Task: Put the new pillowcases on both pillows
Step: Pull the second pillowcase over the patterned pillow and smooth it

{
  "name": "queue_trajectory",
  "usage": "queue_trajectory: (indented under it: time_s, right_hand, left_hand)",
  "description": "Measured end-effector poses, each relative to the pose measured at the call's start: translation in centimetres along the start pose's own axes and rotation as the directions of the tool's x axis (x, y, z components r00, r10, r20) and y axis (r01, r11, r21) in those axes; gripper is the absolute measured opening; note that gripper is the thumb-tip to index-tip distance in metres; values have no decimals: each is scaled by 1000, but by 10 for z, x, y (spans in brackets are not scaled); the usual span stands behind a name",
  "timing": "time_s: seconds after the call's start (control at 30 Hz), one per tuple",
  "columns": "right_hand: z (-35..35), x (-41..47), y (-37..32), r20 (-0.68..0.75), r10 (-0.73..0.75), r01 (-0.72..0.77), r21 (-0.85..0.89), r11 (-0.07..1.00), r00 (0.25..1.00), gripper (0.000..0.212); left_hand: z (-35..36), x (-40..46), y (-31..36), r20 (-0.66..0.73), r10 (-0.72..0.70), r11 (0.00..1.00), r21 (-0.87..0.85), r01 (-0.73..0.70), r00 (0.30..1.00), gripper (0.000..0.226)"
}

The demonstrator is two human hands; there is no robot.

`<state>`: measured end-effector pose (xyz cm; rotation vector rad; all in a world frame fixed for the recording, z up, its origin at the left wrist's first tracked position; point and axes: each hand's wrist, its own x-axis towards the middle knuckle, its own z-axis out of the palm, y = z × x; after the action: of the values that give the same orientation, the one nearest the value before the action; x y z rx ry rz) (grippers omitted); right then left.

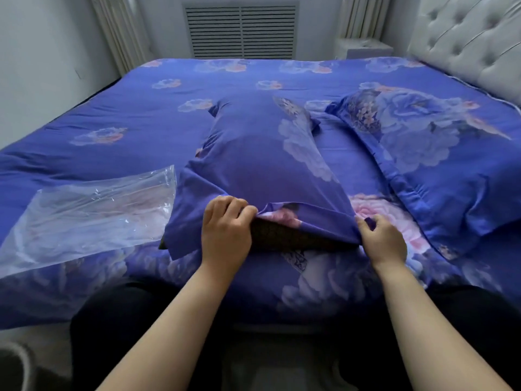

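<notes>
A long pillow lies in the middle of the bed inside a blue floral pillowcase (262, 153), its open end toward me. The dark patterned end of the pillow (284, 235) shows in the opening. My left hand (225, 232) pinches the upper hem of the opening at its left side. My right hand (383, 238) grips the hem at the right corner. A second pillow (439, 165) in a matching blue floral case lies flat to the right, near the headboard.
An empty clear plastic bag (84, 215) lies on the blue floral bedspread (127, 114) at the left. A tufted white headboard (473, 43) stands at the right, a vent grille (241, 32) and a small white stand (363, 48) behind the bed.
</notes>
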<state>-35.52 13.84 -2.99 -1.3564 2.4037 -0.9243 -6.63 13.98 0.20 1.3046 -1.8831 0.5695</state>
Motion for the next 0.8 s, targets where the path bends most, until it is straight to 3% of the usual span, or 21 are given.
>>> queue_trajectory:
  time_s: [0.03,0.1,0.17,0.2,0.27,0.33,0.37,0.43,0.6,0.67,0.8]
  right_hand:
    - [2,-2,-4,-28,-4,3,-46,999,1000,30]
    - [8,-8,-15,-229,-129,119,-56,991,965,22]
    - [9,-19,-36,-468,-380,438,16,899,798,15]
    - [8,-28,-52,-506,-490,598,65,799,710,14]
    - [11,-47,-82,-422,-659,769,173,615,622,15]
    - [29,-61,-95,-188,-756,777,234,585,626,28]
    - [42,-65,-94,-57,-782,776,185,603,621,38]
    - [66,-69,-82,122,-792,795,37,606,598,55]
    - [67,-65,-76,182,-755,768,-8,640,631,68]
    - [63,-61,-76,223,-733,755,-17,656,642,71]
    - [58,-62,-72,245,-700,727,-30,686,671,81]
  left_hand:
    - [-2,4,3,17,-13,998,-53,14,1000,19]
    - [-4,2,12,112,-77,982,-166,95,991,15]
    - [-1,-14,25,243,-123,957,-227,179,962,11]
    - [2,-24,29,310,-122,953,-229,198,943,10]
    - [6,-36,31,444,-94,955,-213,206,891,11]
    - [5,-38,30,584,-75,957,-186,223,808,19]
    - [4,-39,28,623,-51,959,-187,212,780,22]
    - [0,-45,23,620,-10,952,-233,197,784,23]
    - [-9,-64,0,441,-32,977,-175,121,897,9]
    - [-11,-63,-14,352,-81,988,-92,121,933,21]
    - [-24,-51,-50,147,-344,939,80,336,927,33]
